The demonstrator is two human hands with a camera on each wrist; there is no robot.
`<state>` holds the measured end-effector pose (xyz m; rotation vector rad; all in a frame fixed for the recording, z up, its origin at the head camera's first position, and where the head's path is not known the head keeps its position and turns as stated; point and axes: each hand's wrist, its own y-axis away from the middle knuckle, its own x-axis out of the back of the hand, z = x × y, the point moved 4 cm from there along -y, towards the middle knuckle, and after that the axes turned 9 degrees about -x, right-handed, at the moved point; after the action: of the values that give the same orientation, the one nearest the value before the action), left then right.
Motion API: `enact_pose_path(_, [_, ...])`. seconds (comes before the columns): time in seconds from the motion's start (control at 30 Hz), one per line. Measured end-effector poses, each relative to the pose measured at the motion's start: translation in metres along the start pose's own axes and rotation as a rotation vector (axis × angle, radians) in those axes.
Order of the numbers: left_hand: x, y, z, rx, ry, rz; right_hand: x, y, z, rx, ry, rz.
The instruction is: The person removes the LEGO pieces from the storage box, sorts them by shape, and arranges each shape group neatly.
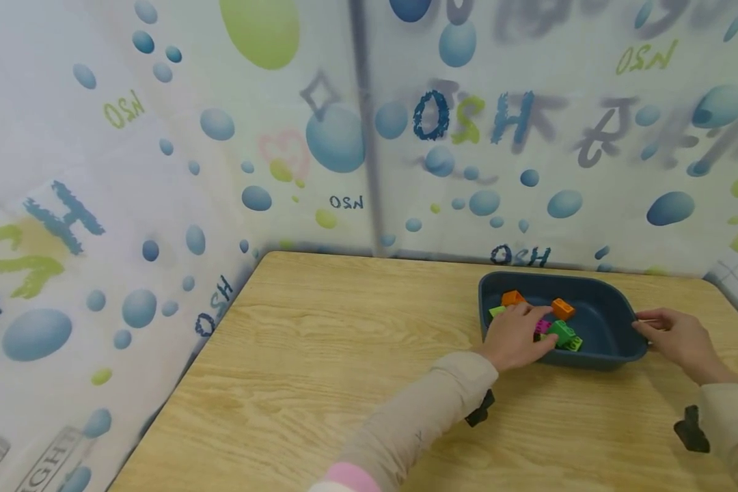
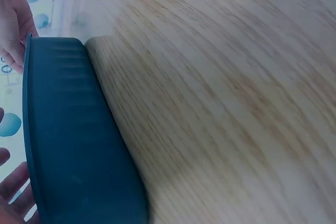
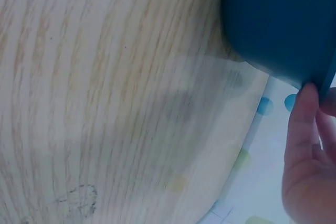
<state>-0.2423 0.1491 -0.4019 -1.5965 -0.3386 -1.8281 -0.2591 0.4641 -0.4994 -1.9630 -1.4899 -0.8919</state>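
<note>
A dark blue plastic basin (image 1: 603,324) stands on the right part of the table, with several toy building blocks inside. Among them are an orange block (image 1: 563,309), another orange block (image 1: 512,298), a green block (image 1: 562,332) and a magenta block (image 1: 542,326). My left hand (image 1: 516,336) reaches over the near rim into the basin, fingers and thumb spread above the blocks; whether the fingertips touch one is hidden. At the right end, my right hand (image 1: 682,342) pinches the rim between thumb and fingers. The right wrist view shows those fingers (image 3: 302,129) against the basin's outer wall.
The basin is on a wood-grain table (image 1: 344,328), near its back edge. Behind the table hangs a patterned white curtain (image 1: 320,225) with blue and green spots, and it continues along the left side. A dark wrist device (image 1: 692,430) sits below the right sleeve.
</note>
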Motion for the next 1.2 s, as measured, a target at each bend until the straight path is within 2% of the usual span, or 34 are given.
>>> enact_pose_path(0.2, [-0.004, -0.004, 0.003, 0.021, 0.101, -0.022, 0.001, 0.000, -0.002, 0.012, -0.037, -0.057])
enact_pose_path(0.4, [-0.012, -0.009, 0.003, 0.071, 0.184, -0.044, 0.012, 0.018, -0.035, -0.024, -0.083, -0.133])
enact_pose_path(0.47, [-0.013, -0.012, 0.004, 0.085, 0.206, -0.054, 0.015, 0.022, -0.041, -0.052, -0.078, -0.128])
enact_pose_path(0.57, [-0.015, -0.017, 0.007, 0.097, 0.218, -0.069, 0.013, 0.018, -0.031, -0.057, -0.033, -0.097])
enact_pose_path(0.7, [-0.015, -0.024, 0.011, 0.104, 0.210, -0.082, 0.005, 0.006, -0.003, -0.047, 0.004, -0.047])
enact_pose_path(0.8, [-0.016, -0.028, 0.012, 0.119, 0.216, -0.097, 0.005, 0.006, -0.002, -0.039, 0.011, -0.039])
enact_pose_path(0.87, [-0.016, -0.030, 0.012, 0.135, 0.222, -0.108, 0.010, 0.014, -0.016, -0.045, -0.002, -0.057])
enact_pose_path(1.07, [-0.018, -0.032, 0.012, 0.166, 0.243, -0.120, 0.026, 0.048, -0.082, -0.017, -0.021, -0.145])
enact_pose_path(1.2, [-0.018, -0.034, 0.009, 0.177, 0.264, -0.098, 0.029, 0.054, -0.099, -0.015, 0.002, -0.156])
